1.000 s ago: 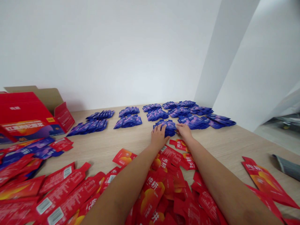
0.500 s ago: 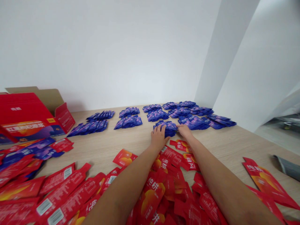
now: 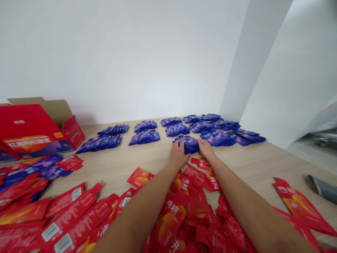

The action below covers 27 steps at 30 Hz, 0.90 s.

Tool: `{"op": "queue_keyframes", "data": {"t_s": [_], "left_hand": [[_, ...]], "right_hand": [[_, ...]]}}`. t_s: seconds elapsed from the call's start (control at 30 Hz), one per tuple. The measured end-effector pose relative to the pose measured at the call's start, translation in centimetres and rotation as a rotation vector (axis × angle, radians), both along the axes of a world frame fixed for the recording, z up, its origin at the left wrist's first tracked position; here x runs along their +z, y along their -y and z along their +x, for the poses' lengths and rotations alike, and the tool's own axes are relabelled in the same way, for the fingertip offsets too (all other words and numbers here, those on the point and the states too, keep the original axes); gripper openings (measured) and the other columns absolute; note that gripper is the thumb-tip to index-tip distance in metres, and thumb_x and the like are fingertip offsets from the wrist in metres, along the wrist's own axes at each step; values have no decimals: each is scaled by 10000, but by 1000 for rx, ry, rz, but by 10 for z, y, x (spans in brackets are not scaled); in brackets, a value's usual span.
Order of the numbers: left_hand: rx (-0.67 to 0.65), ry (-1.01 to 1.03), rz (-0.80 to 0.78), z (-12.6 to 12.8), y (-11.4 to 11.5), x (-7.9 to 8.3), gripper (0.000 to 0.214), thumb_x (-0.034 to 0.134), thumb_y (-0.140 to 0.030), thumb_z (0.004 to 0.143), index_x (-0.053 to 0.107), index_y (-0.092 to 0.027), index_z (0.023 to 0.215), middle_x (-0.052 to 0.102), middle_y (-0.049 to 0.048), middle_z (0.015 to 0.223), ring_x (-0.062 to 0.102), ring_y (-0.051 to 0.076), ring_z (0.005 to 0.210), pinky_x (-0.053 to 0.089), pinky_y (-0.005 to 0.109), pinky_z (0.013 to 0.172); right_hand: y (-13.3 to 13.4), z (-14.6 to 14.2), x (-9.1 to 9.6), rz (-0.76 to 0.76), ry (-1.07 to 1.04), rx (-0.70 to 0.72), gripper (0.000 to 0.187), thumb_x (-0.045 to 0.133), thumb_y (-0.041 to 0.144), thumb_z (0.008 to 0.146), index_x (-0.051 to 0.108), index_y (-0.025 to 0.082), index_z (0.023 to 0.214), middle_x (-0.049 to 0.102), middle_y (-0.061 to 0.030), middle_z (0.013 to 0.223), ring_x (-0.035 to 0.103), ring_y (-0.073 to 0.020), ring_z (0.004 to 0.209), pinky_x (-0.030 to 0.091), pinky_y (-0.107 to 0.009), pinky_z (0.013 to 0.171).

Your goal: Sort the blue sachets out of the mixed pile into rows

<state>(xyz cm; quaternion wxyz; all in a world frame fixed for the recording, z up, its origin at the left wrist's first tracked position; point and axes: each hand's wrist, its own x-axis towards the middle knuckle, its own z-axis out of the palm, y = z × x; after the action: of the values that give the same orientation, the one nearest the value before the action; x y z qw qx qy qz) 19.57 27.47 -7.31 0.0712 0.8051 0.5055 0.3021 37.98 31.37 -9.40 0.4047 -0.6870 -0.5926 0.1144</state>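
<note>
A stack of blue-purple pouches (image 3: 191, 144) lies on the wooden table between my two hands. My left hand (image 3: 178, 154) grips its left end, fingers curled over the top and thumb at the near side. At the right end, the bent fingers of my right hand (image 3: 206, 148) press against the pouches; part of that grip is hidden. Red pouches (image 3: 172, 211) with orange pictures lie heaped under my forearms. Just to the right of the stack is another row of blue pouches (image 3: 218, 137).
Several more blue pouch stacks (image 3: 144, 137) stand in rows along the wall. An open red carton (image 3: 31, 130) is at the left, with mixed red and blue pouches (image 3: 39, 168) in front. Loose red pouches (image 3: 300, 203) and a dark grey object (image 3: 322, 188) lie at the right.
My right hand has shifted slightly left along the stack's right end, its fingers more bent. The left hand stays on the stack almost unchanged.
</note>
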Motion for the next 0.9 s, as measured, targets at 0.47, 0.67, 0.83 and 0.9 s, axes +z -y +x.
{"op": "queue_keyframes", "data": {"t_s": [0.47,0.67,0.83,0.9], "left_hand": [[-79,45,27,-3,-6,-2,576,716,-237,709,492,-178,1236,532,117,1299,457,264,1230,363,427,1056],[-38,27,25,-1,-5,-4,571,716,-289,717,504,-170,1234,470,127,1388,401,284,1295,324,447,1084],[-60,16,4,-1,-5,-3,566,699,-270,728,484,-199,1247,509,111,1359,433,275,1275,335,462,1074],[-65,11,8,-1,-5,-2,558,693,-270,732,484,-197,1244,523,107,1344,438,269,1266,331,450,1077]], "right_hand": [[4,-4,2,-14,75,0,388,387,146,800,729,223,966,721,-35,1047,613,-198,1076,422,-340,996],[6,-17,6,29,134,63,398,462,210,827,642,236,1180,605,-45,1297,491,-213,1248,318,-401,1089],[7,-22,5,15,166,97,441,485,137,777,661,310,1143,615,11,1288,510,-216,1234,323,-441,1085],[9,-22,7,15,177,95,417,498,147,776,673,319,1113,629,21,1268,518,-219,1227,337,-444,1073]]}}
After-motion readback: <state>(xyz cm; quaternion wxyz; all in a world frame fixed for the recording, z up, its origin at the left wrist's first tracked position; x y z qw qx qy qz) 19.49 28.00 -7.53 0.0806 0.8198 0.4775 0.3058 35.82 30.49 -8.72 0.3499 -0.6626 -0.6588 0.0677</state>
